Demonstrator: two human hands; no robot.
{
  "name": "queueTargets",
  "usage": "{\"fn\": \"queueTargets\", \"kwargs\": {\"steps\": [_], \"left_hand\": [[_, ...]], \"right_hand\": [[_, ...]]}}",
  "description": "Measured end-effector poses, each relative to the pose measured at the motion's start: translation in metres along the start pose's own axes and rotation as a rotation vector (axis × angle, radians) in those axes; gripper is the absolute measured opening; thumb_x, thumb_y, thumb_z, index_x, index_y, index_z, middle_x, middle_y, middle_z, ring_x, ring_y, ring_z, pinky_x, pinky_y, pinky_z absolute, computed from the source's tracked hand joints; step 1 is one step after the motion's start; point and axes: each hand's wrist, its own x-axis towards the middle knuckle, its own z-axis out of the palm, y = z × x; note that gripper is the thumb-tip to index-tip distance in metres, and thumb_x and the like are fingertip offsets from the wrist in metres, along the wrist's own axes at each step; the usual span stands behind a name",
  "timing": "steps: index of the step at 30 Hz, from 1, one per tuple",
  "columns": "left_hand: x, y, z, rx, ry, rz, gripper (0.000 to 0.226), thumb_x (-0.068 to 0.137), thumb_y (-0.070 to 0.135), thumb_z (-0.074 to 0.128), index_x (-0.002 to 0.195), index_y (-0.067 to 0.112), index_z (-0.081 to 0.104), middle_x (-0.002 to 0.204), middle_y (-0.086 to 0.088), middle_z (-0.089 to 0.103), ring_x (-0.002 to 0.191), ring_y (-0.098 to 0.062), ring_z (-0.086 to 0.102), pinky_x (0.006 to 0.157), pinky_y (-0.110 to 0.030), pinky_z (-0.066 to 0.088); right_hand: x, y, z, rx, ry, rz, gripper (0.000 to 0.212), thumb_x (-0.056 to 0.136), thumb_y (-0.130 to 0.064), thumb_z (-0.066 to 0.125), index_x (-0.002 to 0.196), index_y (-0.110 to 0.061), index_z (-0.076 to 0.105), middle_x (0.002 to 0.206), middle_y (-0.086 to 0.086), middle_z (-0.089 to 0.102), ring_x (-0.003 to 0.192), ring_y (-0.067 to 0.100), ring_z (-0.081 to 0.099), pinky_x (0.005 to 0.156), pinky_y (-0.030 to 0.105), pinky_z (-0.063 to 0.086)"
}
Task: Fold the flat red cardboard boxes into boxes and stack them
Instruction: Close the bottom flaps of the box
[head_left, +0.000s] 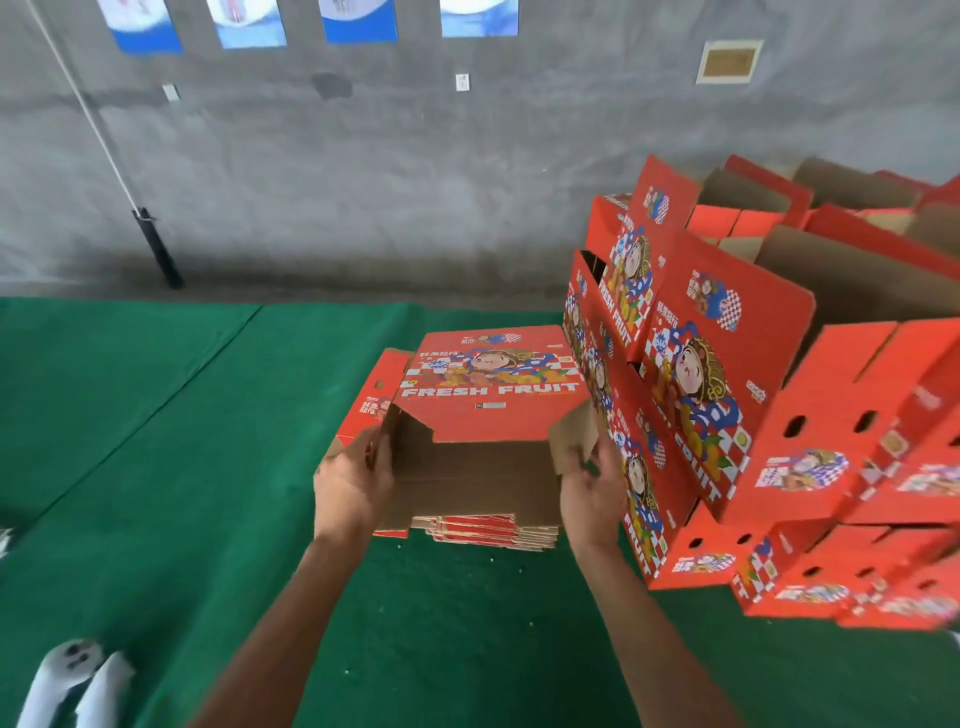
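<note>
A red "FRESH FRUIT" cardboard box (491, 395) is partly opened in front of me, its brown inside facing me. My left hand (353, 480) grips its left flap and my right hand (592, 486) grips the brown flap at its right end. The box is held just above a low pile of flat red boxes (488, 530) lying on the green carpet. To the right stands a stack of folded red boxes (727, 395), several high, with printed cartoon faces and open brown tops.
Green carpet (156, 415) covers the floor up to a grey concrete wall (363, 182). A white pole with a black base (156, 244) leans at the wall on the left. Two white-socked feet (78, 680) show at the lower left.
</note>
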Motion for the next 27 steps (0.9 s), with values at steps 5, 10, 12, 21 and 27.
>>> {"fn": "queueTargets", "kwargs": {"steps": [5, 10, 12, 21, 27], "left_hand": [[-0.024, 0.019, -0.043, -0.215, 0.023, 0.016, 0.038, 0.104, 0.027, 0.059, 0.073, 0.007, 0.048, 0.064, -0.013, 0.056, 0.06, -0.039, 0.05, 0.058, -0.039, 0.037], [-0.06, 0.046, -0.09, -0.321, 0.086, 0.093, 0.037, 0.101, 0.042, 0.051, 0.079, 0.012, 0.056, 0.069, -0.004, 0.058, 0.061, -0.023, 0.049, 0.056, -0.038, 0.041], [-0.079, 0.061, -0.103, -0.331, 0.111, 0.089, 0.04, 0.098, 0.044, 0.05, 0.081, 0.009, 0.058, 0.07, -0.009, 0.059, 0.065, -0.032, 0.053, 0.058, -0.04, 0.044], [-0.169, 0.137, -0.114, -0.507, 0.238, -0.068, 0.029, 0.098, 0.049, 0.058, 0.084, 0.026, 0.068, 0.074, 0.001, 0.065, 0.072, -0.013, 0.057, 0.066, -0.04, 0.053], [-0.206, 0.178, -0.081, -0.669, 0.143, -0.044, 0.023, 0.1, 0.028, 0.054, 0.108, 0.026, 0.076, 0.104, 0.012, 0.077, 0.101, -0.005, 0.068, 0.087, -0.022, 0.05]], "right_hand": [[-0.004, -0.05, -0.054, -0.15, -0.092, -0.154, 0.051, 0.107, -0.025, 0.051, 0.156, -0.022, 0.038, 0.146, -0.026, 0.05, 0.136, -0.007, 0.044, 0.115, 0.015, 0.03], [-0.019, -0.076, -0.111, -0.204, -0.191, -0.135, 0.024, 0.105, -0.027, 0.052, 0.129, -0.031, 0.056, 0.107, -0.004, 0.07, 0.102, 0.015, 0.067, 0.083, 0.027, 0.053], [-0.026, -0.08, -0.135, -0.178, -0.213, -0.127, 0.009, 0.105, -0.029, 0.053, 0.107, -0.036, 0.059, 0.08, -0.012, 0.067, 0.074, 0.005, 0.066, 0.061, 0.015, 0.047], [-0.047, -0.089, -0.258, -0.406, -0.297, -0.088, 0.028, 0.103, -0.031, 0.057, 0.078, -0.019, 0.061, 0.047, -0.011, 0.05, 0.045, 0.005, 0.047, 0.05, 0.025, 0.035], [-0.052, -0.088, -0.333, -0.491, -0.325, -0.026, 0.026, 0.103, -0.031, 0.056, 0.091, -0.01, 0.064, 0.069, 0.002, 0.059, 0.064, 0.022, 0.056, 0.062, 0.036, 0.041]]}}
